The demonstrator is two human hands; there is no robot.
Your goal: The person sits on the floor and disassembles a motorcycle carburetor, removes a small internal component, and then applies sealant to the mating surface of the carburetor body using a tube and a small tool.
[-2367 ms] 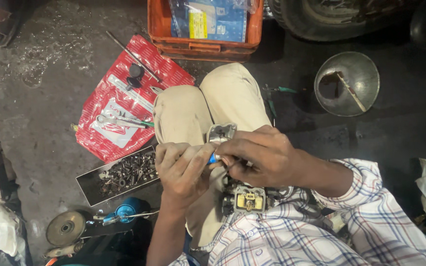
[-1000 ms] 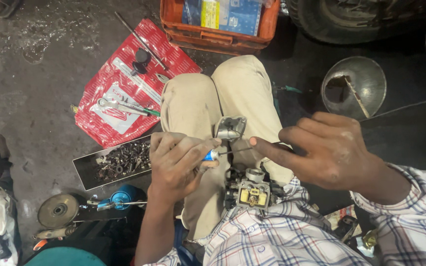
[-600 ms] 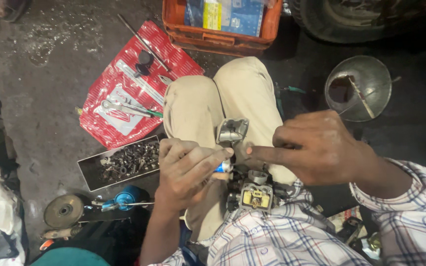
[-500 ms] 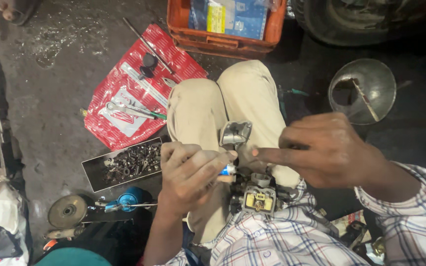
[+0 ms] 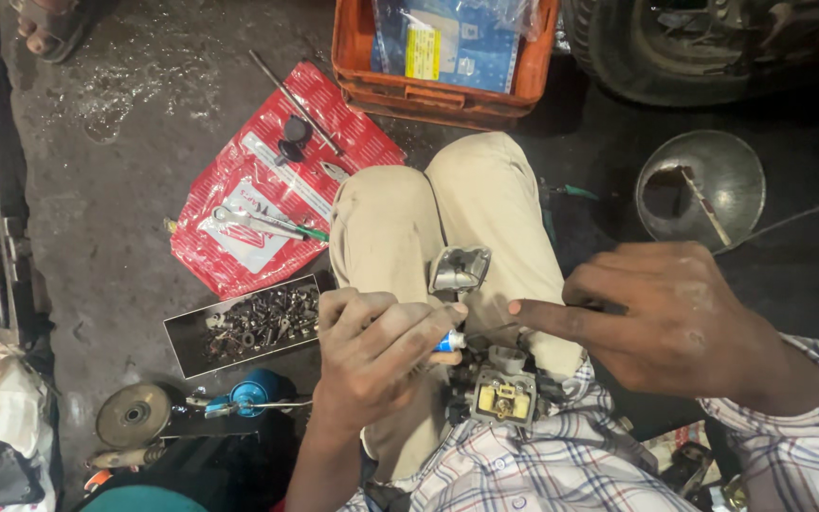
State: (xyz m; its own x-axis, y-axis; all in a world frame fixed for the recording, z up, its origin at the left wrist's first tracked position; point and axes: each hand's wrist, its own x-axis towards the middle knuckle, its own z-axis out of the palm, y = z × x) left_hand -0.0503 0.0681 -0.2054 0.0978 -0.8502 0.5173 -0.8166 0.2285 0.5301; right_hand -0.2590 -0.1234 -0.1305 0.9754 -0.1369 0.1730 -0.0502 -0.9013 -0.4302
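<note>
The left hand (image 5: 372, 346) is curled shut around a small blue-tipped tube (image 5: 447, 341), whose tip pokes out toward three o'clock. Just beyond its fingers, at one o'clock, lies a shiny silver metal cover (image 5: 460, 269) on the beige trousers (image 5: 428, 209). The right hand (image 5: 661, 318) hangs at three o'clock of the left, forefinger stretched toward the tube, the other fingers loosely bent; whether it holds anything cannot be told. Below, at six o'clock between both hands, sits a grey metal carburettor body with a brass-yellow face (image 5: 502, 396) on the lap. At nine o'clock lies a flat grey tray of bolts and nuts (image 5: 244, 325); at eleven a red plastic bag carrying spanners (image 5: 267, 180); at twelve an orange plastic crate (image 5: 443, 57); at two a round steel bowl (image 5: 703, 185).
</note>
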